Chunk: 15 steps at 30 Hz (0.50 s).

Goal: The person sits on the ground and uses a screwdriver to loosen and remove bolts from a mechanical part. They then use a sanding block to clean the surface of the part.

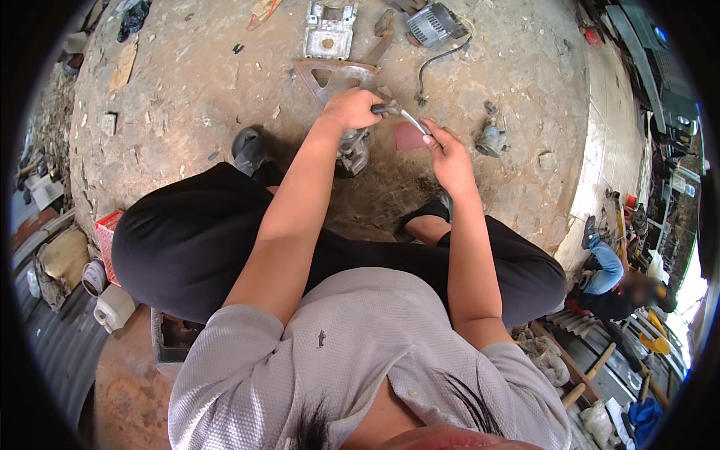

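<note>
My left hand [352, 109] is closed round a short dark piece [386, 109] with a worn metal end; its exact kind I cannot make out. In my right hand [448, 154] a slim silver rod [413, 120] is pinched, its tip pointing at that dark piece. Whether the two touch I cannot tell. Just below my left hand stands a grey cast-metal machine part [353, 154], partly hidden by my wrist. A rusty triangular metal plate [326, 76] lies beyond it. A reddish-brown square sheet [409, 136] lies on the ground beside my right fingers.
Farther out lie a silver metal casting [330, 34] and a grey motor-like unit [435, 26] with a black cable [442, 58]. A small metal part [491, 136] sits to the right. Another person in blue jeans [604, 268] is at the far right. A white jug [115, 308] stands left.
</note>
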{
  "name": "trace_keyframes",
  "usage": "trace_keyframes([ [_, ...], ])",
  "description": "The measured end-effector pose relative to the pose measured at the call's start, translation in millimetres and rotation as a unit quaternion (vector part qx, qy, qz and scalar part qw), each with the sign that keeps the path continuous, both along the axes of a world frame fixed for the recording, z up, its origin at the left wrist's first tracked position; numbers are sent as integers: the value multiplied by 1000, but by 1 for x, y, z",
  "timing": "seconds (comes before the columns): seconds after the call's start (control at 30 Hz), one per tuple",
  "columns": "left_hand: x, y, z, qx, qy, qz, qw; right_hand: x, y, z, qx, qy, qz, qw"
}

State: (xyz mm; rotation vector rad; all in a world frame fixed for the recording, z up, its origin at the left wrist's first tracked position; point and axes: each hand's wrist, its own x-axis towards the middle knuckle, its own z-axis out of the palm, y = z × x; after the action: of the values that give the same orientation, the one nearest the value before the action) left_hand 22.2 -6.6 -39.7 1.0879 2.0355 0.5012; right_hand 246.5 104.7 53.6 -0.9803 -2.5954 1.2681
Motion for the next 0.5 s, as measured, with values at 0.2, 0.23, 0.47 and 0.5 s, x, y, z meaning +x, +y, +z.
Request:
trace_keyframes([
  [0.2,-1,-4,-9,41,3,-13,999,23,26,-39,44,-33,-25,998],
  [0.23,0,-3,-9,36,-2,-16,999,23,28,-39,-5,-13,-52,999],
  [0.47,0,-3,-8,30,5,-8,1000,17,40,-21,-53,-25,-13,998],
  [0.5,1,-4,-9,30,4,-6,1000,18,40,-21,-67,-20,-15,997],
])
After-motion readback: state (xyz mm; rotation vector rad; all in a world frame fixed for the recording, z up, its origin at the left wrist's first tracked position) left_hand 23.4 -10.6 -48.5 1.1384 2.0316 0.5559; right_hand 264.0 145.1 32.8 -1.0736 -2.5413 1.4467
